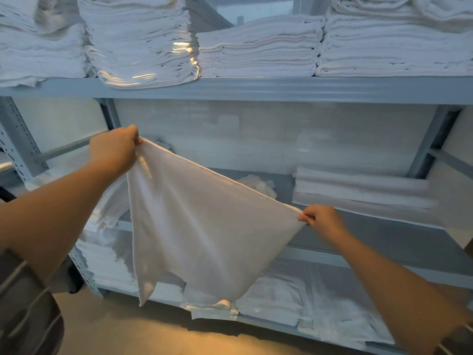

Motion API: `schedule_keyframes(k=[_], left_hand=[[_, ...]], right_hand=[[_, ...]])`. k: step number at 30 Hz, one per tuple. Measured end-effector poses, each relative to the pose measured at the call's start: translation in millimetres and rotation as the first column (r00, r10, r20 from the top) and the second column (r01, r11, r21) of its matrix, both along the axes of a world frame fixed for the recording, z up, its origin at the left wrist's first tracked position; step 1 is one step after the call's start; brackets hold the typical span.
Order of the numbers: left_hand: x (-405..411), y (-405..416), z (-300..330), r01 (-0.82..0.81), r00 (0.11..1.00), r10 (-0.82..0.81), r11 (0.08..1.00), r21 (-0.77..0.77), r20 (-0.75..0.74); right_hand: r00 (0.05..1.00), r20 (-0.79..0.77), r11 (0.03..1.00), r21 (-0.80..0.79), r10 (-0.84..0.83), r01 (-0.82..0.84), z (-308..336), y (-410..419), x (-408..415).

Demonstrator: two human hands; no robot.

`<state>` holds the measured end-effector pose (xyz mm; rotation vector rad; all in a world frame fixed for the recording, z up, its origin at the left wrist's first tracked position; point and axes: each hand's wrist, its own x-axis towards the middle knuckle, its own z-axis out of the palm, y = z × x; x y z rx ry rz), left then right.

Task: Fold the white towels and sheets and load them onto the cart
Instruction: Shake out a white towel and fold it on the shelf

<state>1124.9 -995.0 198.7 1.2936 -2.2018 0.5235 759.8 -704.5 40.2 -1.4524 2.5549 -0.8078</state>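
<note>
Towel (pixel 204 226), white, hangs spread in front of the shelving, top edge taut and sloping. Left hand (pixel 115 149) pinches the higher corner, right hand (pixel 321 217) the lower; likely squaring it for a fold. Behind: grey shelf (pixel 281 89) with folded stacks (pixel 258 47).

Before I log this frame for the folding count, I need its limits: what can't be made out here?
- Cart: none shows in the head view, so its load is unknown.
- Shelf space behind the held towel: the towel hides it.
- Right hand fingers: mostly hidden behind the hand at the towel corner.
- Left hand fingers: curled under, out of sight.
- Top stacks: cut off by the upper edge.
</note>
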Motion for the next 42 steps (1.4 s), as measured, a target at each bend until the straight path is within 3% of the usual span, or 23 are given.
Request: schedule_keyframes(k=[4,7,10,13,17,22,24,29,35,37,40,42], left_hand=[[6.3,-7.7,-6.2,-0.021,1.000,0.022,1.000,0.016,-0.011],[6.8,-12.3,-14.1,-0.016,1.000,0.016,1.000,0.014,0.017],[11.2,-19.5,-23.3,-0.025,1.000,0.025,0.999,0.033,-0.009],[19.4,-29.6,-35.2,0.008,1.000,-0.007,0.998,0.055,-0.021],[8.8,-25.1,-49.4,0.061,0.998,-0.063,0.995,0.074,0.023],[-7.1,-19.8,-66.0,0.094,0.995,-0.091,0.993,0.074,-0.040],[-14.9,-17.0,-74.7,0.108,0.993,-0.102,0.990,0.095,-0.059],[-33.6,-15.5,-94.8,0.181,0.976,-0.162,0.975,0.126,-0.146],[-62.0,-17.7,-102.0,0.255,0.955,-0.225,0.955,0.152,-0.191],[-72.3,-21.0,-104.3,0.297,0.945,-0.269,0.944,0.146,-0.184],[-87.0,-24.3,-113.4,0.359,0.910,-0.317,0.925,0.123,-0.267],[-96.1,-24.3,-131.1,0.384,0.914,-0.351,0.911,0.152,-0.203]], right_hand=[[0.978,0.208,0.919,-0.377,-0.035,0.113,8.0,1.0,-0.2],[0.985,0.159,0.849,-0.509,-0.065,0.138,24.5,-0.4,0.3],[0.988,-0.145,0.892,-0.452,-0.053,-0.018,50.7,2.9,-6.7],[0.896,-0.430,0.893,-0.438,-0.110,-0.100,71.0,14.3,-14.7],[0.772,-0.636,1.000,-0.010,0.013,-0.026,65.6,26.3,-25.6],[0.873,-0.485,0.997,-0.071,-0.059,0.028,63.6,35.3,-36.0],[0.931,-0.362,0.999,-0.039,-0.046,0.034,59.6,39.0,-37.3],[0.981,-0.062,0.967,-0.192,-0.181,0.167,46.8,53.5,-39.9],[0.981,0.027,0.971,-0.143,-0.191,0.193,28.9,74.2,-43.4],[0.975,0.011,0.965,-0.146,-0.220,0.219,26.4,79.2,-45.6],[0.941,-0.040,0.908,-0.279,-0.335,0.312,28.4,86.2,-52.3],[0.910,-0.110,0.897,-0.249,-0.400,0.365,27.0,90.0,-59.7]])
